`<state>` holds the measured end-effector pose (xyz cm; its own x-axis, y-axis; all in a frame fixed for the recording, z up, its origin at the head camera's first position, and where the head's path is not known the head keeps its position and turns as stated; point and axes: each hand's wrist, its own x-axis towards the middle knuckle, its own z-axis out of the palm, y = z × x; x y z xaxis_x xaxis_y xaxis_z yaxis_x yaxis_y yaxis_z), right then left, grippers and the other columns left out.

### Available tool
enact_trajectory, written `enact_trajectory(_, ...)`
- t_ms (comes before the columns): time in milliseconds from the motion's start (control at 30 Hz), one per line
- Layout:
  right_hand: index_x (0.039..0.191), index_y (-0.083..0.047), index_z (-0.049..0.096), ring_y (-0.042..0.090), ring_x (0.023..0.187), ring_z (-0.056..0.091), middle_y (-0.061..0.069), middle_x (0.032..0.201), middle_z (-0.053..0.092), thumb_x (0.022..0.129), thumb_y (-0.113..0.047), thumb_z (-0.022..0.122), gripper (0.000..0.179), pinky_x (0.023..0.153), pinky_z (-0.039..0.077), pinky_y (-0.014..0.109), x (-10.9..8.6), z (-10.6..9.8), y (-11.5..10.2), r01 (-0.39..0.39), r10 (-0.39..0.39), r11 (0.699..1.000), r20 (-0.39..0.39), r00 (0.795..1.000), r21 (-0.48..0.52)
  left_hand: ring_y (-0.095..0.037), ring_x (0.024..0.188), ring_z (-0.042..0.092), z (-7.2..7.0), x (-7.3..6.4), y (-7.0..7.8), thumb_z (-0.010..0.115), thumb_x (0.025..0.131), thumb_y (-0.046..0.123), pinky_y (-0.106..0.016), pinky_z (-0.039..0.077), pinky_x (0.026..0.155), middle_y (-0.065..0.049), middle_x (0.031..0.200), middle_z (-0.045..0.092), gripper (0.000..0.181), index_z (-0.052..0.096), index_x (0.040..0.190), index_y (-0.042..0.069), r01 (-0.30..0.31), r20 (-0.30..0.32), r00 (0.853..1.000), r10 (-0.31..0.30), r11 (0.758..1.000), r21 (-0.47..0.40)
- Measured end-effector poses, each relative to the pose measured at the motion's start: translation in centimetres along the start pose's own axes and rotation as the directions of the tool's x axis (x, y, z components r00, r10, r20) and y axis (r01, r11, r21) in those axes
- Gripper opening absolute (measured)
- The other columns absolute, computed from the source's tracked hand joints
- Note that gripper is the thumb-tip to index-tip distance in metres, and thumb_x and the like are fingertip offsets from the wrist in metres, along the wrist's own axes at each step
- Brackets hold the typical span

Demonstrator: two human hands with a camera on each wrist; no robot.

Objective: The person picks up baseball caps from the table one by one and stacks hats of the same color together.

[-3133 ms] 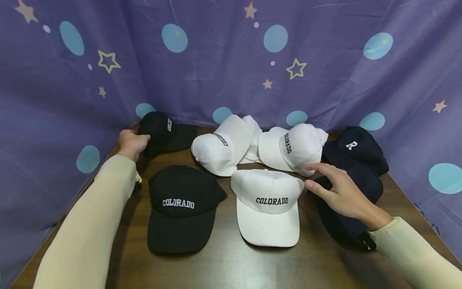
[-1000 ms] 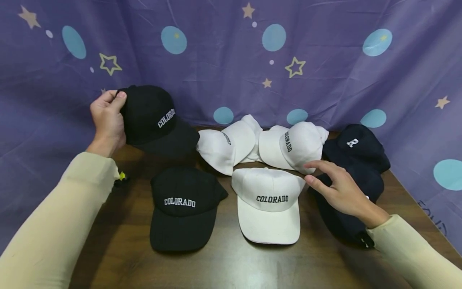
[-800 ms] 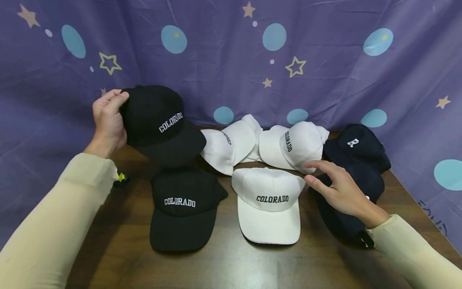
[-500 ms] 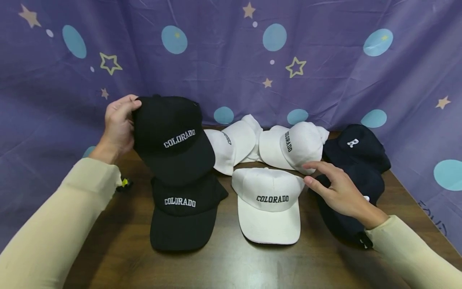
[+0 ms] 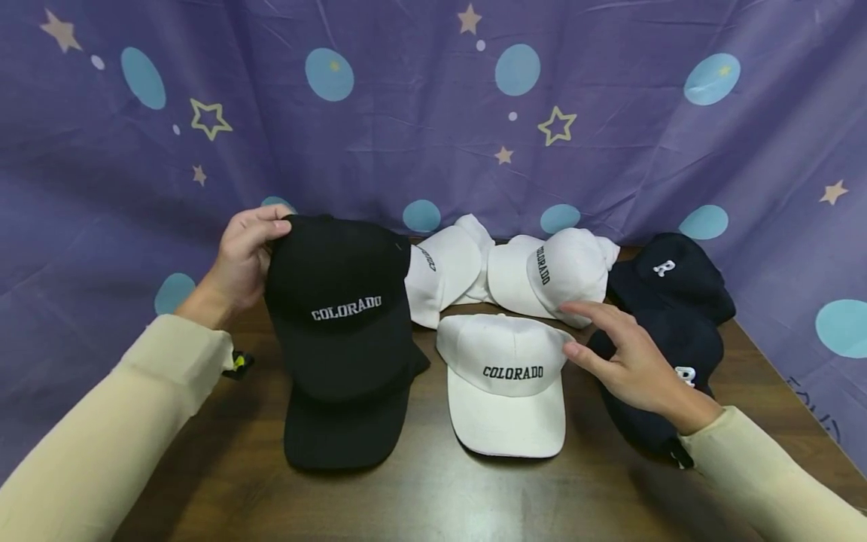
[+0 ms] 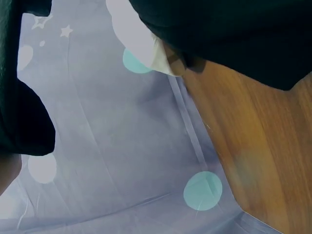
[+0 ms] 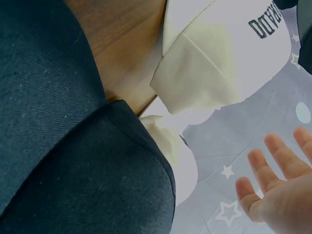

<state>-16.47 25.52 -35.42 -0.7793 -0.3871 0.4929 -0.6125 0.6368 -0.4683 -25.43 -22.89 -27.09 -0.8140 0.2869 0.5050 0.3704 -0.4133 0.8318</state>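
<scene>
My left hand [image 5: 240, 256] pinches the back of a black cap [image 5: 339, 278] lettered COLORADO. That cap hangs over a second black cap [image 5: 345, 433], hiding its crown so that mostly the brim shows; whether the two touch I cannot tell. To the right lies a white COLORADO cap [image 5: 504, 384], brim toward me. My right hand [image 5: 633, 361] hovers between it and a navy cap [image 5: 643, 418] with an R, fingers extended and holding nothing. In the right wrist view the fingers [image 7: 287, 163] are spread apart.
Two white caps, one on the left [image 5: 450, 263] and one on the right [image 5: 552, 271], lie at the back of the wooden table [image 5: 433, 497]. Another navy R cap [image 5: 677, 275] sits at the back right. A purple curtain [image 5: 420, 150] encloses the back and sides.
My left hand has lifted the black cap from the back left corner, carried it right and toward me, and lowered it over the front black cap. My right hand has barely moved.
</scene>
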Motion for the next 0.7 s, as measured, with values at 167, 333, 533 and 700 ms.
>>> enact_trajectory(167,0.145,-0.014,0.057,0.019,0.125,0.053,0.002,0.142,0.059,0.088,-0.009,0.080,0.062,0.103,0.036,0.029,0.1,0.4,0.0,0.043,-0.043,0.999,0.002,0.999,0.009,-0.010,0.054,0.062,0.1,-0.7,-0.1,0.035,0.098,-0.004,-0.022,0.050,0.050,-0.001,0.067,0.067,0.038,0.067,0.079,0.004,0.035,0.060,0.998,-0.036,0.999,0.007)
enact_trajectory(333,0.145,-0.010,0.057,0.017,0.134,0.050,0.004,0.143,0.059,0.085,-0.011,0.084,0.066,0.112,0.030,0.029,0.3,0.9,-0.1,0.077,-0.077,0.997,0.005,0.997,0.007,-0.010,0.056,0.063,0.2,-1.4,-0.2,0.032,0.098,-0.004,-0.022,0.052,0.051,-0.001,0.070,0.067,0.039,0.068,0.083,0.003,0.071,0.104,0.992,-0.070,0.997,-0.005)
enact_trajectory(533,0.145,-0.012,0.057,0.020,0.135,0.049,0.003,0.144,0.058,0.084,-0.013,0.084,0.067,0.110,0.031,0.038,0.4,1.0,-0.3,0.071,-0.071,0.997,0.000,0.997,-0.001,-0.010,0.058,0.064,0.2,-1.9,-0.5,0.029,0.098,-0.004,-0.023,0.053,0.053,-0.001,0.071,0.067,0.039,0.066,0.084,0.001,0.121,0.204,0.972,-0.112,0.992,-0.032)
enact_trajectory(700,0.145,-0.011,0.057,0.021,0.135,0.050,0.004,0.144,0.058,0.084,-0.012,0.084,0.067,0.112,0.030,0.027,0.5,1.2,-0.4,0.075,-0.075,0.997,-0.004,0.997,0.000,-0.007,0.056,0.061,-0.2,-2.4,-1.4,0.026,0.094,-0.005,-0.020,0.051,0.051,0.003,0.068,0.064,0.042,0.064,0.080,0.005,0.138,0.226,0.964,-0.137,0.990,0.010)
